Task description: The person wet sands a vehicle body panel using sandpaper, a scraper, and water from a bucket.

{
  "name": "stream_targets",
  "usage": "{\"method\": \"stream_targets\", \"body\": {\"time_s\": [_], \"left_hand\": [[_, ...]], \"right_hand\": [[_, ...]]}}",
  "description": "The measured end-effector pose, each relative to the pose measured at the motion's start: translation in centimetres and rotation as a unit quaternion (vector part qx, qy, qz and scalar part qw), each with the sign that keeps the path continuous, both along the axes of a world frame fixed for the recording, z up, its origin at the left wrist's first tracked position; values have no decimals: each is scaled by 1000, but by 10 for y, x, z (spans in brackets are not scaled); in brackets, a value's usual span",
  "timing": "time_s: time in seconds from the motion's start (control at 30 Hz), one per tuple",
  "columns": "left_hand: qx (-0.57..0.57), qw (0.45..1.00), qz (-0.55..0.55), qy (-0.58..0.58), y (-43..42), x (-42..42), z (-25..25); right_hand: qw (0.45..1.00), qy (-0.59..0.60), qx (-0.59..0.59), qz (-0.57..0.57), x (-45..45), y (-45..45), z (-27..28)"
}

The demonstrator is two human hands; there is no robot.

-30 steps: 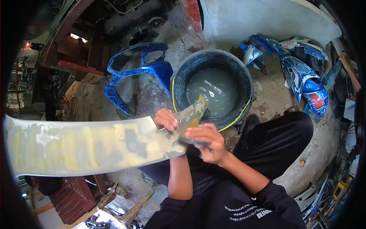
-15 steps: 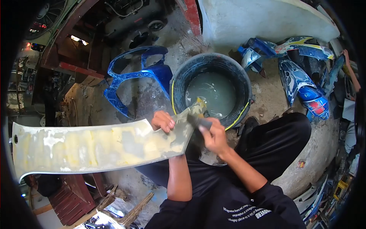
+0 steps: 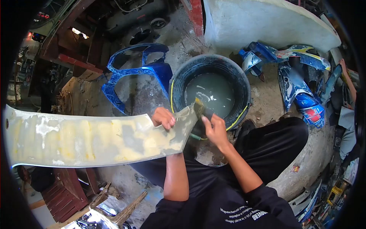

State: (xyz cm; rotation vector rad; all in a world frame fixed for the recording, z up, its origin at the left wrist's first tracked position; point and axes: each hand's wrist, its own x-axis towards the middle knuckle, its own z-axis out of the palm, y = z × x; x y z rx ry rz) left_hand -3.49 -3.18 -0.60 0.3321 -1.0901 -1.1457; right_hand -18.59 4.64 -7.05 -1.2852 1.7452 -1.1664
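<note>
Forearm passing beneath, our left grip (image 3: 163,117) clasps the pale panel (image 3: 103,139); our right grip (image 3: 216,131), forearm slanting forward, pinches a dark block (image 3: 204,113) at the panel's narrow end, by the bucket (image 3: 182,84).

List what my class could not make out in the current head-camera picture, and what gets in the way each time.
All in the head view:
- Left hand: wrist hidden behind the pale panel.
- Dark item at the right hand: outline blurred, partly covered by the fingers.
- Bucket: bottom hidden by murky water.
- Pale panel: outer end fades into the dark lens border.
- Small packet: print too small to read.
</note>
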Motion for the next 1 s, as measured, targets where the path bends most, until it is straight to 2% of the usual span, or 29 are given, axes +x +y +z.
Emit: {"method": "stream_targets", "body": {"time_s": [0.1,0.17,0.3,0.37,0.43,0.57,0.67,0.83,0.9,0.93,0.97,1.0], "left_hand": [[17,1000,-4,15,-1,-5,3],[38,999,-9,37,3,-7,7],[10,999,38,-23,4,-10,7],[-22,988,101,-119,6,-12,10],[-8,990,103,-97,5,-11,3],[4,995,87,-46,2,-4,-7],[1,996,80,-30,1,-1,-6],[3,996,82,-28,0,1,-8],[7,996,84,-8,4,4,-8],[18,995,101,-6,4,3,-8],[29,993,118,-3,4,2,-7],[27,992,119,-1,4,-1,-6]], "right_hand": [[999,3,-39,-29,-1,-17,-1],[999,-16,-21,-18,0,-16,9],[995,-39,-95,-1,14,-13,20],[992,-39,-117,-1,15,-16,18],[998,-57,-40,9,12,-25,14],[997,-14,-59,43,12,-38,-2],[991,-6,135,15,7,-42,-32],[973,-105,198,52,9,-42,0],[975,-188,110,32,20,-35,6],[967,-160,190,54,13,-39,9],[968,-157,190,55,11,-46,-2],[978,-101,177,35,12,-54,-25]]}}
